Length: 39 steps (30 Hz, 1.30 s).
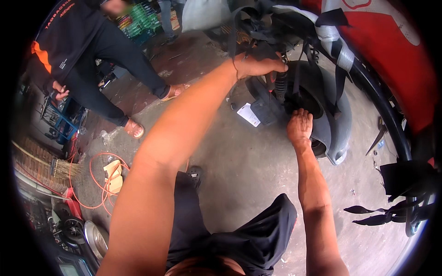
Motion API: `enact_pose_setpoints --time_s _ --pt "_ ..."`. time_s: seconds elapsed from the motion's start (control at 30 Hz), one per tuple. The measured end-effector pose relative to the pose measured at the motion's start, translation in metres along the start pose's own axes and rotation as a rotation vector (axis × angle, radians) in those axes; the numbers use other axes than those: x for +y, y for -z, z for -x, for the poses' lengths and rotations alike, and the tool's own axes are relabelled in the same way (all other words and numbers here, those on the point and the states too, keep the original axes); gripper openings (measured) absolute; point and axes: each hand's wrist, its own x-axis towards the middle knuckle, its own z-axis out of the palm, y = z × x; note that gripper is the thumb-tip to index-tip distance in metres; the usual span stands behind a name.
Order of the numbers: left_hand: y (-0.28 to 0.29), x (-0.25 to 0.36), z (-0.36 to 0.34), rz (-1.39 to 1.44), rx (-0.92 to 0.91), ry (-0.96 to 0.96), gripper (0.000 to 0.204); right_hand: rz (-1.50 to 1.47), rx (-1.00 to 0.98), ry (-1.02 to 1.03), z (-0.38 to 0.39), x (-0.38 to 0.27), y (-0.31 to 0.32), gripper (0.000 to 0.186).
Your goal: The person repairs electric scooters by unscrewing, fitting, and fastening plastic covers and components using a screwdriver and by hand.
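Observation:
My left hand (260,66) is closed at the top of a dark coil-spring shock absorber (281,85), beside a wheel. Below its fingers shows a screwdriver (271,83) with a red and dark handle, its thin shaft pointing down. Lower down, my right hand (300,125) has its fingers pressed together against the dark middle of the wheel (307,94). Whatever those fingertips grip is hidden. A grey fender (340,124) curves around the wheel's right side, and black straps (340,85) hang over it.
A white printed paper (248,114) lies left of the wheel. At right rises a red panel (391,55) above a black curved tube (384,101). Another person (106,55) stands at the far left. An orange hose (92,170) coils near cardboard (113,177) and a broom (66,169).

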Motion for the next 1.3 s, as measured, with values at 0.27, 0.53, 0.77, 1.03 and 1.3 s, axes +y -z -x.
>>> enact_pose_setpoints --time_s 0.27,0.53,0.77,1.03,1.3 --pt "-0.018 -0.012 -0.046 0.429 -0.371 -0.221 0.037 -0.007 -0.158 -0.102 -0.004 -0.007 0.01 0.025" --pt "-0.063 -0.046 -0.102 0.807 -0.588 -0.386 0.031 -0.019 -0.028 -0.197 -0.003 -0.019 0.016 0.02" --pt "-0.096 -0.016 -0.075 0.747 0.33 -0.512 0.031 0.005 -0.066 -0.229 -0.008 -0.024 0.02 0.021" --pt "-0.027 -0.015 -0.066 0.522 -0.664 -0.556 0.033 0.032 -0.026 -0.24 -0.003 -0.022 0.018 0.019" --pt "-0.068 -0.019 -0.078 0.394 0.394 -0.824 0.036 -0.413 0.129 -0.394 -0.016 -0.036 0.047 0.029"
